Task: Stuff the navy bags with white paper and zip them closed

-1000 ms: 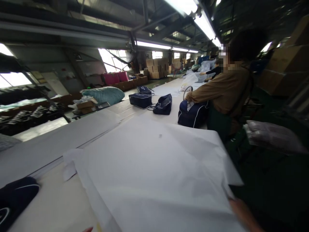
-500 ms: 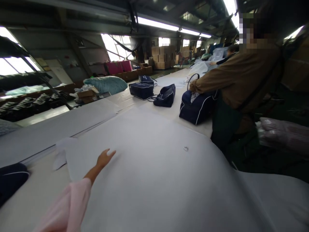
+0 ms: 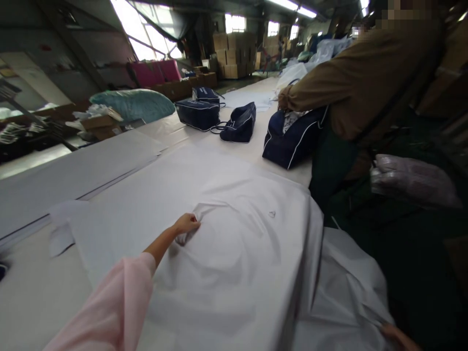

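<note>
A large white sheet [image 3: 234, 253] covers the near table and drapes over its right edge. My left hand [image 3: 187, 224], below a pink sleeve, is closed on a gathered fold of it, and creases spread from that grip. At the lower right, my right hand [image 3: 397, 335] pinches the hanging part of the same sheet; much of this hand is cut off by the frame. A small dark mark or scrap [image 3: 272, 214], too small to make out, lies on the sheet.
Across the table stand a navy bag [image 3: 197, 114] and a slouched navy bag [image 3: 239, 124]. At the right, a co-worker in a brown top [image 3: 336, 87] reaches into a navy bag [image 3: 288, 139]. A wrapped pink bundle [image 3: 413, 180] lies beyond the table's right edge.
My left hand has moved right and closed on the sheet, which has gone from smooth to creased. My right hand has come into view holding the draped part. The view has tilted down.
</note>
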A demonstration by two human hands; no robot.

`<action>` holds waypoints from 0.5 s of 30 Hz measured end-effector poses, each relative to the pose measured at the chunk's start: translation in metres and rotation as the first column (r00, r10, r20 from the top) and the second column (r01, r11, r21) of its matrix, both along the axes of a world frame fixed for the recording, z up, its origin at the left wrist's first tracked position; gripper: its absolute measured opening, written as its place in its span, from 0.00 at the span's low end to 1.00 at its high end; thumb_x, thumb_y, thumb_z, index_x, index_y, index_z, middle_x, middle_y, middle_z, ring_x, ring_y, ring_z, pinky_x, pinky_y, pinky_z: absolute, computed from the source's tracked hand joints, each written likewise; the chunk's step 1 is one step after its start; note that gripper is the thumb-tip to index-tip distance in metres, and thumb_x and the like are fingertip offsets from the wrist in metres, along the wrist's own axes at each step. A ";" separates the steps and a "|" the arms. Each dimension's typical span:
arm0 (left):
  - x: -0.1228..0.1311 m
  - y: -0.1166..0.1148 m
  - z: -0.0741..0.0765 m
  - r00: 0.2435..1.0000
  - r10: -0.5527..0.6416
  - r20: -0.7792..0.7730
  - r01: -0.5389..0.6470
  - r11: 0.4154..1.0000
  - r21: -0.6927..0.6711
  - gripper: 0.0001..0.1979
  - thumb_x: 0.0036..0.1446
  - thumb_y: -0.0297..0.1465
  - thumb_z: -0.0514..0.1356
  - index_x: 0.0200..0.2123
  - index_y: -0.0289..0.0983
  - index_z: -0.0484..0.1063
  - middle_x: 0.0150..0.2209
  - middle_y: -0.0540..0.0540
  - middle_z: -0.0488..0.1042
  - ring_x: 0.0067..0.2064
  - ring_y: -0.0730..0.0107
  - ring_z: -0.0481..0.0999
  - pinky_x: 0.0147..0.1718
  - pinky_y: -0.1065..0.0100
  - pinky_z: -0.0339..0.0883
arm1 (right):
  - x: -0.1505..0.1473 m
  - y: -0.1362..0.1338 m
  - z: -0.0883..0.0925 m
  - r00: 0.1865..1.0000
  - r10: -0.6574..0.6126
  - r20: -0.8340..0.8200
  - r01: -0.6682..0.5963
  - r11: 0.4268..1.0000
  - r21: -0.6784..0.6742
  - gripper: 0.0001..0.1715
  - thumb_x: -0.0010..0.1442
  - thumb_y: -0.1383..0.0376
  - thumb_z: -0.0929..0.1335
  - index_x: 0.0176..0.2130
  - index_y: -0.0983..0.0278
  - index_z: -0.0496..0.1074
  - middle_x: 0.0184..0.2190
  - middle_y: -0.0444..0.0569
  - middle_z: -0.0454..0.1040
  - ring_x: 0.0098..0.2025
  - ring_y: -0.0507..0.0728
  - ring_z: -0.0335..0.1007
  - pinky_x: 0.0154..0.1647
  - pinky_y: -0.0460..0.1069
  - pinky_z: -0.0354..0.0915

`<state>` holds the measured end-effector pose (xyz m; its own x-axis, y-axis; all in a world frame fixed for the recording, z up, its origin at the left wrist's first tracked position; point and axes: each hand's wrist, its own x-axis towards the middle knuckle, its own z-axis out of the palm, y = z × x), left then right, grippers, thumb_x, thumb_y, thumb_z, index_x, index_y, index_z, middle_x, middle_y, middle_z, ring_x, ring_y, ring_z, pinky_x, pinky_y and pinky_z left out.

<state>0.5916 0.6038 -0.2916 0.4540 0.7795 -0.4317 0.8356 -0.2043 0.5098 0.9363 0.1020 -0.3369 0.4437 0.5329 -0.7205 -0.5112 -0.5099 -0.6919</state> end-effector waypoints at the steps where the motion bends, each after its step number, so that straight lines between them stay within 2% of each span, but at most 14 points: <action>1: 0.008 -0.018 0.001 0.998 -0.061 0.019 0.062 0.997 -0.039 0.13 0.56 0.34 0.64 0.25 0.34 0.66 0.22 0.54 0.63 0.25 0.75 0.63 0.27 0.71 0.59 | -0.002 -0.002 0.004 1.000 -0.022 -0.007 0.022 1.000 -0.002 0.19 0.58 0.46 0.68 0.43 0.52 0.75 0.50 0.56 0.73 0.54 0.62 0.72 0.47 0.56 0.69; 4: 0.034 -0.086 0.001 0.969 -0.229 0.092 0.240 0.960 -0.144 0.11 0.50 0.30 0.63 0.22 0.35 0.64 0.19 0.56 0.59 0.23 0.76 0.59 0.25 0.72 0.54 | -0.031 -0.001 0.012 0.990 -0.094 -0.101 0.093 0.996 -0.019 0.21 0.51 0.46 0.71 0.37 0.58 0.77 0.40 0.62 0.77 0.46 0.67 0.77 0.42 0.58 0.71; 6: 0.048 -0.141 0.004 0.937 -0.321 0.137 0.341 0.925 -0.165 0.09 0.45 0.28 0.61 0.19 0.36 0.62 0.18 0.56 0.57 0.24 0.75 0.58 0.25 0.70 0.51 | -0.058 0.005 0.017 0.949 -0.128 -0.288 0.132 0.991 -0.004 0.23 0.48 0.50 0.73 0.36 0.65 0.77 0.36 0.62 0.78 0.42 0.68 0.78 0.42 0.58 0.72; 8: 0.057 -0.197 0.012 0.898 -0.401 0.182 0.428 0.893 -0.143 0.09 0.42 0.27 0.59 0.17 0.37 0.59 0.19 0.54 0.57 0.26 0.72 0.58 0.28 0.68 0.51 | -0.082 0.011 0.028 0.917 -0.246 -0.314 0.266 0.964 0.021 0.23 0.43 0.56 0.76 0.35 0.69 0.76 0.31 0.61 0.78 0.36 0.66 0.78 0.42 0.57 0.72; 10: 0.059 -0.246 0.025 0.850 -0.469 0.239 0.506 0.853 -0.129 0.09 0.40 0.27 0.57 0.16 0.37 0.57 0.20 0.52 0.56 0.29 0.70 0.59 0.30 0.67 0.52 | -0.097 0.013 0.049 0.897 -0.355 -0.263 0.387 0.919 0.078 0.26 0.39 0.60 0.77 0.38 0.71 0.76 0.30 0.57 0.79 0.35 0.63 0.78 0.43 0.55 0.72; 12: 0.058 -0.284 0.041 0.801 -0.523 0.291 0.578 0.803 -0.148 0.11 0.42 0.30 0.56 0.16 0.38 0.55 0.19 0.52 0.55 0.27 0.70 0.58 0.29 0.68 0.53 | -0.107 0.015 0.079 0.890 -0.399 -0.222 0.440 0.880 0.181 0.28 0.37 0.64 0.78 0.40 0.70 0.76 0.32 0.54 0.79 0.34 0.61 0.77 0.43 0.53 0.71; 14: 0.058 -0.310 0.060 0.777 -0.515 0.363 0.606 0.768 -0.208 0.12 0.47 0.35 0.55 0.17 0.38 0.57 0.19 0.51 0.57 0.26 0.69 0.61 0.26 0.68 0.55 | -0.115 0.021 0.111 0.893 -0.354 -0.277 0.429 0.856 0.288 0.26 0.37 0.66 0.78 0.39 0.71 0.76 0.31 0.52 0.79 0.32 0.59 0.76 0.40 0.51 0.71; 15: 0.059 -0.317 0.070 0.783 -0.461 0.418 0.588 0.768 -0.255 0.12 0.50 0.38 0.53 0.19 0.38 0.60 0.20 0.50 0.60 0.27 0.67 0.64 0.27 0.68 0.58 | -0.119 0.028 0.126 0.889 -0.307 -0.340 0.417 0.848 0.325 0.23 0.39 0.66 0.77 0.37 0.71 0.76 0.29 0.52 0.78 0.31 0.58 0.76 0.39 0.50 0.70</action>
